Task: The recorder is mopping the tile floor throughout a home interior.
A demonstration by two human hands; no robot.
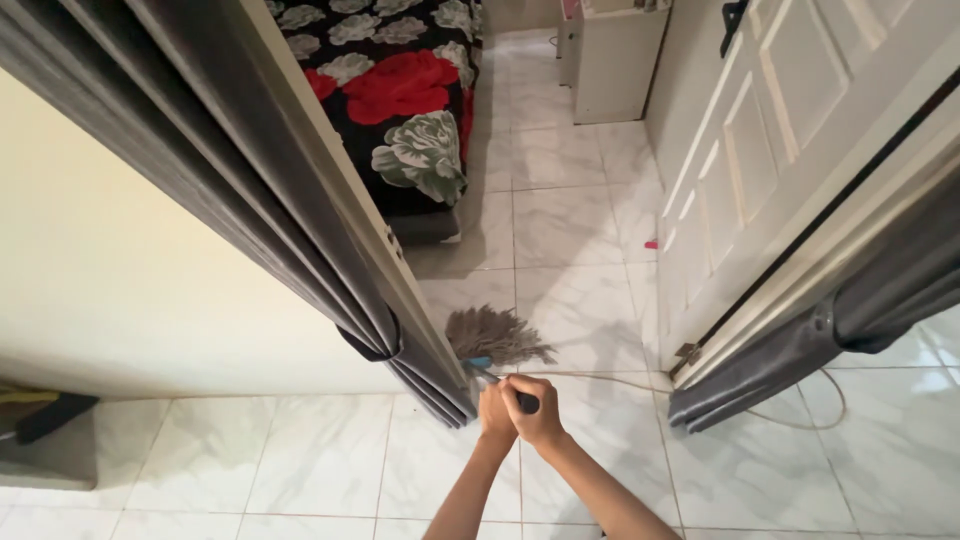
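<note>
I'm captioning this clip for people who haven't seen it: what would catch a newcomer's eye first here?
Low in the middle, the left hand and right hand grip one dark handle together, its grey stringy mop head lying on the white marble tiles in an open doorway. Beyond it at the top, a black bedspread with big red and grey flowers stands out. Grey curtains are tied back on both sides.

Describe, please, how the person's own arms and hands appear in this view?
Both forearms are bare, with no sleeves in view. The left hand and right hand wear no gloves. No watch, bracelet or ring is visible, though the hands are too small to rule out a thin ring.
</note>
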